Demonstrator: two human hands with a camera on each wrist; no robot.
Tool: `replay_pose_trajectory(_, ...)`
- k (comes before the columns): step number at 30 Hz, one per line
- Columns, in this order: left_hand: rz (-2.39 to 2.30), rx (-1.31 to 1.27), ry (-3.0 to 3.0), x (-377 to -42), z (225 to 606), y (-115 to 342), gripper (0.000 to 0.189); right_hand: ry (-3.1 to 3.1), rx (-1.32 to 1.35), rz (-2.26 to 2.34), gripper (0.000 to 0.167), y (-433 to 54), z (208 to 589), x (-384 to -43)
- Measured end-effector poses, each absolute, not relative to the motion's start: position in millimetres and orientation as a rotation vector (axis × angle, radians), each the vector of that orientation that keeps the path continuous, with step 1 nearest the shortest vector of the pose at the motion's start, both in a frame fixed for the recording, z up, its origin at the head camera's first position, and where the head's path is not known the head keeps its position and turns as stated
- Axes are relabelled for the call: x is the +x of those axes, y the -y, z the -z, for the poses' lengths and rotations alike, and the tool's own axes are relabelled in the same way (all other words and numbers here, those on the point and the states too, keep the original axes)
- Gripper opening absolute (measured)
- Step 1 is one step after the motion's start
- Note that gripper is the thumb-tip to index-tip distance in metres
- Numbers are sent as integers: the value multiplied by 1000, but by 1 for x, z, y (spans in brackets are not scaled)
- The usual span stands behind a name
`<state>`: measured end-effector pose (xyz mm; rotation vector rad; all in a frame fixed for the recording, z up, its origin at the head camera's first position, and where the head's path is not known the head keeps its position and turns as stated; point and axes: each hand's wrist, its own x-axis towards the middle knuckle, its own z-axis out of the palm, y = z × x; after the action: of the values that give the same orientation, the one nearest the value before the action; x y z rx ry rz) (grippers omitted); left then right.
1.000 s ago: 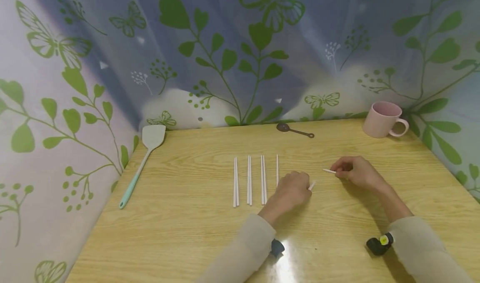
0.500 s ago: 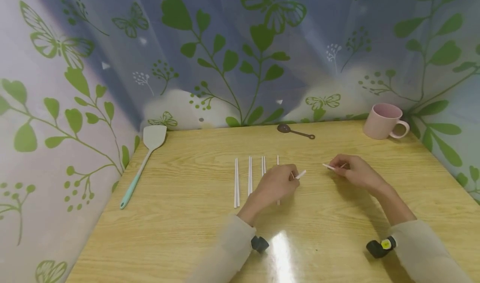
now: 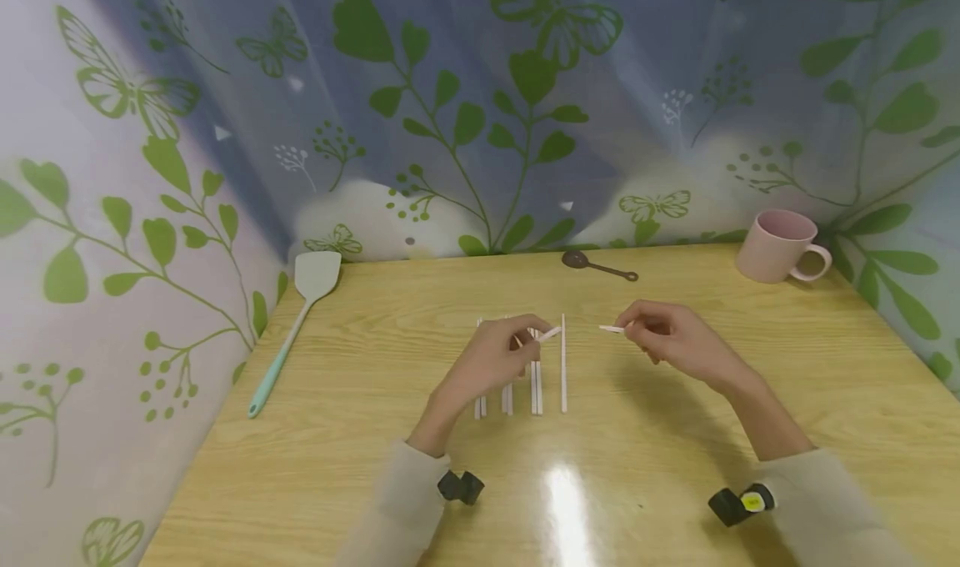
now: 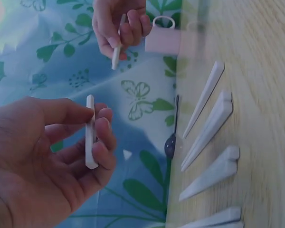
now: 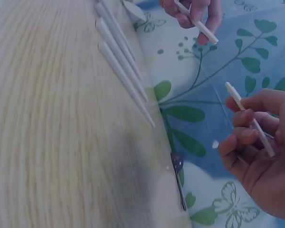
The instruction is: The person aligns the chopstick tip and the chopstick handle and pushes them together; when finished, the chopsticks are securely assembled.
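Observation:
My left hand (image 3: 487, 354) pinches a short white stick (image 4: 90, 135) between thumb and fingers, its flared end pointing down in the left wrist view. My right hand (image 3: 686, 342) grips another short white stick (image 5: 262, 137), which has a narrower, stepped tip. The two sticks are held above the table, ends facing each other with a gap between. Below them a single white chopstick (image 3: 564, 367) lies on the wood. Three pairs of white chopsticks (image 3: 536, 392) lie in a row to its left, partly hidden by my left hand in the head view.
A white spatula (image 3: 317, 275) with a mint handle lies at the left edge of the wooden table (image 3: 637, 467). At the back are a dark spoon (image 3: 576, 259) and, to the right, a pink mug (image 3: 772, 250). A patterned curtain (image 3: 442, 42) surrounds the back and sides.
My left hand has moved left and up, uncovering the single chopstick and covering part of the pairs. My right hand has shifted left. Both keep hold of their sticks.

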<state>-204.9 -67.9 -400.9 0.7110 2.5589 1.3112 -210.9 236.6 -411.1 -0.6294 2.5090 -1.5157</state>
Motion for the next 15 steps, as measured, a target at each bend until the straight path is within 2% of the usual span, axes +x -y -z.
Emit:
replay_pose_trajectory(9, -1409, 776, -2664, -203, 389, 86, 21, -2464, -584, 1694, 19, -201, 397, -208)
replay_pose_trajectory(15, -1614, 788, -2561, -198, 378, 89, 22, -2371, -709, 1895, 19, -182, 388, -205)
